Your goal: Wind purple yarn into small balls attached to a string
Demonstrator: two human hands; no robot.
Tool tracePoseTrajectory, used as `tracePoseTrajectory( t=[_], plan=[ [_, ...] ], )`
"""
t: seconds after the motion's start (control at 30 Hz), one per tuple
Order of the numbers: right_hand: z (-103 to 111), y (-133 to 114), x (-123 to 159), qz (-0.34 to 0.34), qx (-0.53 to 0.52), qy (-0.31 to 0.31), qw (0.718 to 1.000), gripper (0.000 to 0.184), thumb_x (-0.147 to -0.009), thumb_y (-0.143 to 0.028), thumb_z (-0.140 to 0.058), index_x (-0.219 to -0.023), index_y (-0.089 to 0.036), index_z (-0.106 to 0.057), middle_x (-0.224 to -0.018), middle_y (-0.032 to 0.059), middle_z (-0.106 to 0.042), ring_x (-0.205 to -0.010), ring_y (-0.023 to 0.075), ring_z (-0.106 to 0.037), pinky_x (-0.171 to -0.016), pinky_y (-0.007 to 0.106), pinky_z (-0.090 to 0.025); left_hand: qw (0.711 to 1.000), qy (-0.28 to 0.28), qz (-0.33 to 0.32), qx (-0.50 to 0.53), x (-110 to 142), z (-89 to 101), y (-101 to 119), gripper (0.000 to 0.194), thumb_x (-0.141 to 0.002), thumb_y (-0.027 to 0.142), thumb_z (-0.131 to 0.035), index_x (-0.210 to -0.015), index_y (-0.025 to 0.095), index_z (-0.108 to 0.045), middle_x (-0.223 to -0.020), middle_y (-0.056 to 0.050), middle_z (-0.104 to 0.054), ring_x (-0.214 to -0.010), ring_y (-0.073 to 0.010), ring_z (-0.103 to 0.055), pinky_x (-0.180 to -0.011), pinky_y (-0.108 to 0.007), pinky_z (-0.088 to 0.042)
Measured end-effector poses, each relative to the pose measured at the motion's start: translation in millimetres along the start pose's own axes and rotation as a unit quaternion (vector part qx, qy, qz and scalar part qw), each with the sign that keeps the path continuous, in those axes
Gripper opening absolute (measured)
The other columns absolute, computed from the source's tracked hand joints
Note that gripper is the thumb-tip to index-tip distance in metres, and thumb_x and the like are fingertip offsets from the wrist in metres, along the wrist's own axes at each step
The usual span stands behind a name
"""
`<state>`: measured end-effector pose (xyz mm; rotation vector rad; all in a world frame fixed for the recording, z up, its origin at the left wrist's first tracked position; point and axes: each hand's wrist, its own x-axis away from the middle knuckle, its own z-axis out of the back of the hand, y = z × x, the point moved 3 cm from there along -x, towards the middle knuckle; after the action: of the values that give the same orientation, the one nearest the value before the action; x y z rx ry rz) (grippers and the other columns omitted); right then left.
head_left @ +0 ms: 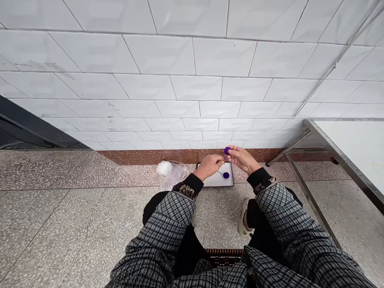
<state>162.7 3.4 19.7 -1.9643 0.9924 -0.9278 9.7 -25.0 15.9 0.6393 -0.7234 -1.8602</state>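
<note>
In front of me, above a shallow white tray with a dark rim [214, 182], both my hands are close together. My right hand [242, 159] pinches a small, round, purple yarn piece [227, 150] between thumb and fingers. Just to its left, my left hand [210, 165] has its fingertips closed on a thin strand of purple yarn [225, 158] running below that piece. A small dark purple yarn ball [226, 175] lies in the tray, with a strand leading from it toward my left hand. Whether a small tool is also in my fingers is too small to tell.
A white yarn ball [165, 168] and clear plastic wrapping [175, 176] lie on the floor left of the tray. A white-topped table with metal legs [354, 140] stands at the right. The tiled wall [192, 88] rises just behind the tray.
</note>
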Motion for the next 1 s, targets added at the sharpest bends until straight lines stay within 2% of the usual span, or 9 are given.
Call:
tracePoseTrajectory(
  t=[0.1,0.27,0.4,0.57,0.63,0.7,0.77,0.83,1.0],
  plan=[
    [5.5,1.8,-1.9,-0.013,0.033,0.021,0.999,0.027,-0.072,-0.016,-0.084,-0.088,-0.015,-0.063,-0.068,-0.0008,-0.067,-0.059,0.0083,-0.063,-0.060,0.020,-0.056,1.000,-0.010,-0.012,-0.010,0.2,-0.4,0.3,0.023,-0.088,0.020,-0.053,-0.068,0.017,-0.065,-0.075,-0.002,-0.067,-0.073,-0.0153,-0.057,-0.069,-0.025,-0.040],
    [5.9,-0.2,0.1,-0.036,0.022,0.024,0.999,0.017,-0.080,-0.010,-0.077,-0.091,-0.012,-0.066,-0.074,0.0037,-0.071,-0.065,0.0100,-0.070,-0.066,0.020,-0.061,0.999,-0.029,-0.002,-0.039,0.2,-1.1,-1.4,0.022,-0.088,0.021,-0.055,-0.069,0.017,-0.065,-0.072,-0.002,-0.066,-0.071,-0.0163,-0.057,-0.066,-0.026,-0.038],
    [7.6,-0.7,-1.8,-0.034,0.033,0.026,0.999,0.016,-0.079,-0.005,-0.075,-0.091,-0.011,-0.066,-0.075,0.0056,-0.072,-0.065,0.0113,-0.072,-0.067,0.021,-0.063,0.998,-0.037,-0.007,-0.054,0.6,-2.6,-2.5,0.022,-0.089,0.021,-0.054,-0.071,0.018,-0.067,-0.075,-0.003,-0.067,-0.073,-0.0170,-0.058,-0.067,-0.026,-0.039],
    [12.1,6.4,-8.9,0.015,0.182,0.064,0.981,0.021,-0.072,-0.001,-0.076,-0.081,-0.015,-0.063,-0.065,-0.0004,-0.068,-0.055,0.0090,-0.065,-0.056,0.020,-0.058,0.998,-0.042,-0.048,-0.026,1.3,-1.0,-2.0,0.021,-0.090,0.020,-0.053,-0.079,0.018,-0.069,-0.082,-0.004,-0.070,-0.079,-0.0173,-0.062,-0.073,-0.026,-0.043],
    [8.9,11.1,-8.5,0.007,0.251,0.036,0.967,0.021,-0.069,-0.002,-0.075,-0.078,-0.016,-0.063,-0.062,-0.0023,-0.067,-0.053,0.0081,-0.062,-0.053,0.019,-0.055,0.999,-0.009,-0.046,-0.016,0.9,5.0,-2.3,0.019,-0.090,0.019,-0.052,-0.080,0.017,-0.069,-0.086,-0.005,-0.071,-0.082,-0.0177,-0.062,-0.076,-0.027,-0.044],
    [3.3,14.7,-5.0,-0.019,0.279,-0.021,0.960,0.020,-0.067,-0.004,-0.075,-0.080,-0.016,-0.064,-0.063,-0.0029,-0.067,-0.054,0.0081,-0.061,-0.052,0.019,-0.052,0.999,0.031,-0.034,-0.010,0.2,12.4,-3.3,0.019,-0.089,0.017,-0.051,-0.078,0.017,-0.067,-0.086,-0.005,-0.070,-0.081,-0.0178,-0.062,-0.077,-0.028,-0.045],
    [-2.4,14.3,0.5,-0.040,0.257,-0.076,0.963,0.021,-0.067,-0.008,-0.077,-0.084,-0.015,-0.067,-0.067,-0.0023,-0.068,-0.056,0.0079,-0.061,-0.052,0.018,-0.050,0.998,0.055,-0.021,0.007,-1.0,17.8,-5.0,0.018,-0.088,0.016,-0.050,-0.076,0.016,-0.064,-0.083,-0.005,-0.069,-0.080,-0.0174,-0.061,-0.077,-0.028,-0.045],
    [-6.0,9.6,5.4,-0.050,0.199,-0.099,0.974,0.024,-0.067,-0.013,-0.079,-0.088,-0.014,-0.069,-0.070,-0.0015,-0.069,-0.058,0.0073,-0.061,-0.054,0.018,-0.050,0.997,0.069,-0.003,0.041,-2.5,19.8,-7.4,0.017,-0.088,0.016,-0.050,-0.078,0.016,-0.064,-0.083,-0.004,-0.069,-0.080,-0.0169,-0.061,-0.078,-0.027,-0.046],
    [-3.1,-4.9,6.6,-0.020,0.009,-0.039,0.999,0.035,-0.061,-0.019,-0.088,-0.089,-0.015,-0.068,-0.075,-0.0001,-0.070,-0.064,0.0082,-0.065,-0.064,0.019,-0.056,0.990,0.100,0.045,0.091,-5.3,11.3,-10.5,0.017,-0.089,0.016,-0.050,-0.085,0.015,-0.067,-0.088,-0.005,-0.072,-0.086,-0.0175,-0.064,-0.083,-0.028,-0.048]
  ],
)
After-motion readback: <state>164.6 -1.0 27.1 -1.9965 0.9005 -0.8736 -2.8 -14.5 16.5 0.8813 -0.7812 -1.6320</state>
